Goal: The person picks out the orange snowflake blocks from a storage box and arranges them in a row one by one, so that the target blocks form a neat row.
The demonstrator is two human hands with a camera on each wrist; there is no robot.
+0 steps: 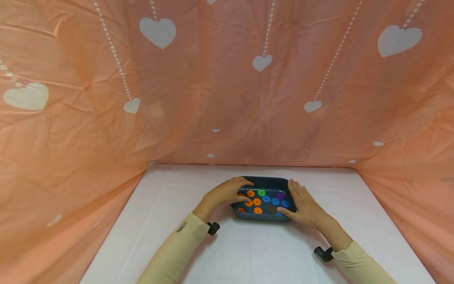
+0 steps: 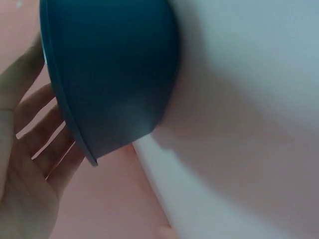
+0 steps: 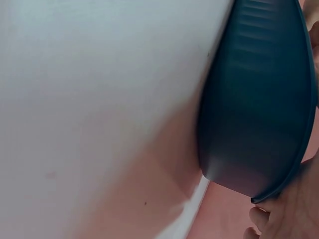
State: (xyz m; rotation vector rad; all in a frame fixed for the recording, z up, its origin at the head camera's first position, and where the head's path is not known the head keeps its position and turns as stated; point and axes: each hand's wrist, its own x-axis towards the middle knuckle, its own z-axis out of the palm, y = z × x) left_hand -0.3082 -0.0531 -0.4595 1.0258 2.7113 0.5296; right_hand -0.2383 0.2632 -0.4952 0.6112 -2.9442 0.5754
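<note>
A dark blue plastic tray sits on the white table, and several flower-shaped discs lie inside it. Orange discs fill its left part, with a green disc near the back. Blue discs, a purple disc and a brown disc are on the right. My left hand reaches over the left rim, thumb and fingers spread apart above the discs. Along the right rim rests my right hand, its fingers straight and its thumb over the front right corner. In the left wrist view, extended fingers lie behind the rim.
White cloth covers the table. A pink curtain with white hearts hangs behind and at both sides. Each wrist wears a small black camera, the left camera and the right camera.
</note>
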